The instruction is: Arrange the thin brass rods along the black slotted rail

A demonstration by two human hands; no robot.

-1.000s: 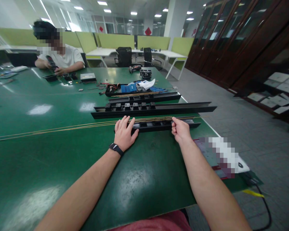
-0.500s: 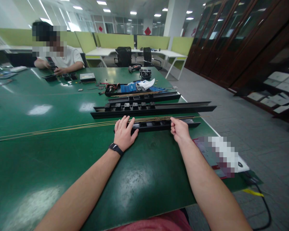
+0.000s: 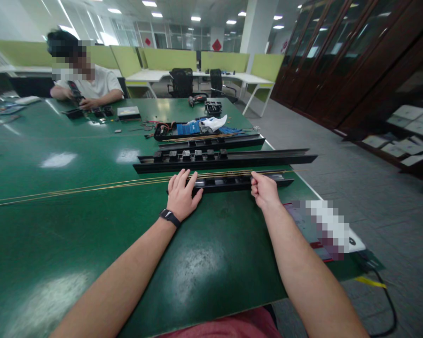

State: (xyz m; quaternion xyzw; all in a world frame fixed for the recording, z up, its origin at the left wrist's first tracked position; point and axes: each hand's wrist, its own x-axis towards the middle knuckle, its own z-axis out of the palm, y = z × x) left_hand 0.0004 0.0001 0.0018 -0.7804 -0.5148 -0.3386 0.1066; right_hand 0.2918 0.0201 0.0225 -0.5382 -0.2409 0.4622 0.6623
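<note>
Thin rods run left-right along near black rail, long ends reaching left over surface. Left hand spread wide over rail's left end, nearer the long ends; right hand pinched narrow, seemingly on rods, toward rail's right end.

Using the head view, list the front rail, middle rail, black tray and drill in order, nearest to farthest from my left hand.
1. Front rail: partly under the left hand, extending to its right.
2. Middle rail: just beyond the left hand.
3. Black tray: farther back, past the middle rail.
4. Drill: farthest, behind the tray.
</note>
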